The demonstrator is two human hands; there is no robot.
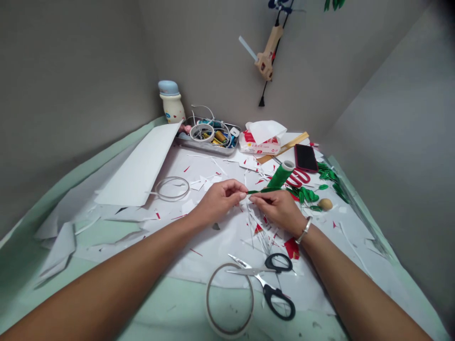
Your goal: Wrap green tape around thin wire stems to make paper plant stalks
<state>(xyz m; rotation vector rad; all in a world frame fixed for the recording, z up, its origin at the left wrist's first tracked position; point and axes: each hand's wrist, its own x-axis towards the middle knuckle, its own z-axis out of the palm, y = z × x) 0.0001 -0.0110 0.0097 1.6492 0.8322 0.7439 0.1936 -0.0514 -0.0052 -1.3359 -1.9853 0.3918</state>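
1. The green-wrapped wire stem [265, 190] spans the gap between my hands, held up clear of the paper over the middle of the tabletop [95, 232].
2. My left grip [220, 201] is closed, with thumb and fingertips pinching the stem at one end. My right grip [279, 210] is closed on it as well, pinching just beside the left.
3. I judge the stem to be very light and thin, springy rather than stiff, and apt to bend if pressed mid-span. Its wrapping may feel slightly tacky. A fingertip pinch close to where I already hold it looks safest.
4. Just beyond it stands a roll of green floral tape [280, 174], beside red-handled scissors [297, 178]. To the right lie green paper leaves [305, 195] and a small tan ball [325, 204].
5. Under my hands, thin wires [261, 237] fan across the paper. Nearer me lie black-handled scissors [273, 284] and a clear tape ring [229, 300].
6. Further off are a metal tray of tape and cables [208, 147], a tissue pack [261, 139], a smartphone [305, 158] and a white card sheet [137, 163]. A glue gun [266, 59] hangs on the wall.
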